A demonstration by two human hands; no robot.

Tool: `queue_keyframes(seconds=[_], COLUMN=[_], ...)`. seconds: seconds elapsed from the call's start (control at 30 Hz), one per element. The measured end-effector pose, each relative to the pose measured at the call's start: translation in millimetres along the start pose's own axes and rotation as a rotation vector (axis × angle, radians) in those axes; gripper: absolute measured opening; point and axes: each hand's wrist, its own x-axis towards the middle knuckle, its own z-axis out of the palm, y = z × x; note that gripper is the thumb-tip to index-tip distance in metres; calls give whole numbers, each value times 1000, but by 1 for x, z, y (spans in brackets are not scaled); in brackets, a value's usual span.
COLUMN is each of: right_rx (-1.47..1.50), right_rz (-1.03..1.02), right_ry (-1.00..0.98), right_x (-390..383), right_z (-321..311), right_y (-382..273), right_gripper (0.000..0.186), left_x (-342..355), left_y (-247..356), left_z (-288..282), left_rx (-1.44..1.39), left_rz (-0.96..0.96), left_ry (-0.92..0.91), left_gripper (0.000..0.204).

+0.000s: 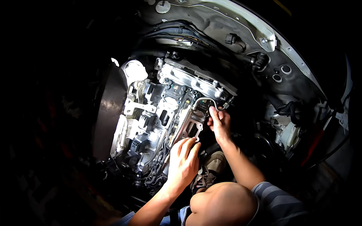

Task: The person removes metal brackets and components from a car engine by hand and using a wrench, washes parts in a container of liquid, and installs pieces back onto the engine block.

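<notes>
An engine with bright metal castings (194, 81) lies in front of me. My right hand (221, 124) is closed at the engine's right side, its thumb and fingers pinching the end of a thin bent metal pipe (206, 99). Lower down, my left hand (183, 160) has its back turned up. Its fingers bend over the near end of a metal bracket (186, 132) with an oblong opening; the thumb is hidden. Between the bracket and the dark module (174, 91) farther left run black wiring harnesses (166, 141).
Left of the engine stands a dark curved panel (110, 113). Hoses (173, 28) and the pale body edge (260, 22) curve along the far side. A loose connector (231, 38) hangs there. My knee (226, 203) and a shoe (215, 162) are close below my hands.
</notes>
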Motion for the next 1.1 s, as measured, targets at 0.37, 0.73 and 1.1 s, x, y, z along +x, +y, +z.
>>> queue_keyframes(seconds=[0.37, 0.73, 1.1], right_rx=[-143, -572, -1545], right_rz=[-309, -755, -1326], right_ry=[144, 232, 779], right_x=[-42, -143, -349], right_z=[-43, -1, -34], right_y=[15, -62, -130], right_gripper=[30, 23, 25], left_x=[-165, -340, -245], left_y=[-76, -390, -622], left_z=[-156, -318, -405], left_rx=[92, 175, 203], left_rz=[486, -458, -477], left_ry=[-293, 393, 821], left_gripper=[28, 22, 46])
